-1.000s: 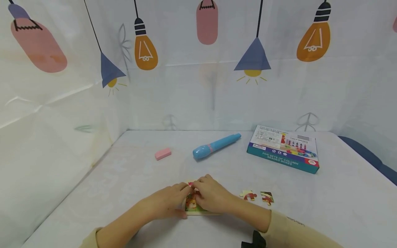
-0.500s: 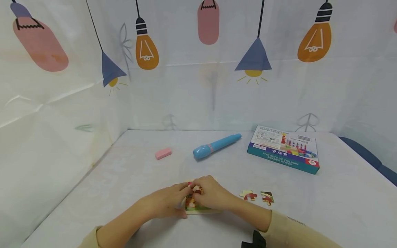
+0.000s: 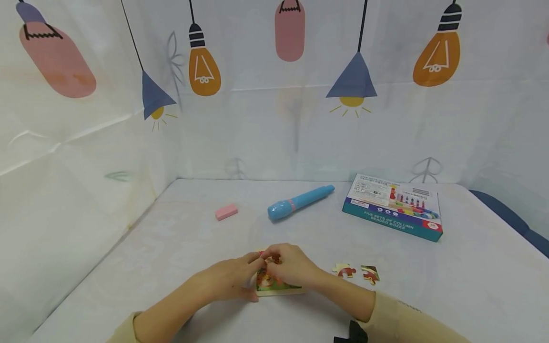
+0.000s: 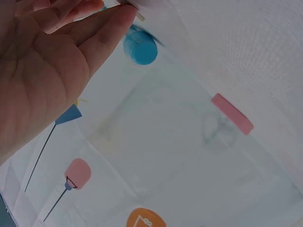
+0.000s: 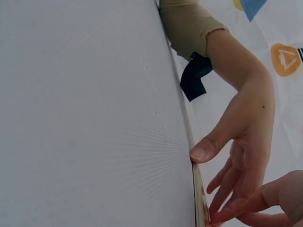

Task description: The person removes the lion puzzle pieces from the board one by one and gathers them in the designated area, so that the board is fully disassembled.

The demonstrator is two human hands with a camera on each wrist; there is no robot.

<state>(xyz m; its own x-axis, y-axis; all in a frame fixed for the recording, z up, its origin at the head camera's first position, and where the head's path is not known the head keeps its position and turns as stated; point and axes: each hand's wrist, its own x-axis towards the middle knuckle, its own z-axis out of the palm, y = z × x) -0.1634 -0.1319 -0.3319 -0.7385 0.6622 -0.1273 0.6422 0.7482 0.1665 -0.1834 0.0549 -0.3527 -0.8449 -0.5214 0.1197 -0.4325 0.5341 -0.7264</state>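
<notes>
A small jigsaw puzzle in a pale tray (image 3: 280, 293), with a tiger picture on it, lies flat on the table between both hands. My left hand (image 3: 229, 280) holds its left side, thumb at the near corner and fingers over the top; in the right wrist view that thumb meets the tray's edge (image 5: 200, 189). Curled over the picture, my right hand (image 3: 293, 267) has thumb and index finger around a puzzle piece, mostly hidden by the fingers. Both hands' fingertips meet near the upper left. Two loose pieces, one yellow and red (image 3: 344, 270), one with green (image 3: 370, 274), lie to the right.
Farther back on the white table lie a pink eraser-like block (image 3: 226, 212), a blue pen-shaped toy with a thick end (image 3: 300, 202) and a flat teal-edged box (image 3: 392, 207). A curtain (image 3: 266, 128) printed with lamps hangs behind. A dark blue chair edge (image 3: 506, 214) shows at right.
My right hand has shifted slightly over the puzzle, its thumb and index finger opening around the picture, so more of the picture shows. The left hand stays nearly still.
</notes>
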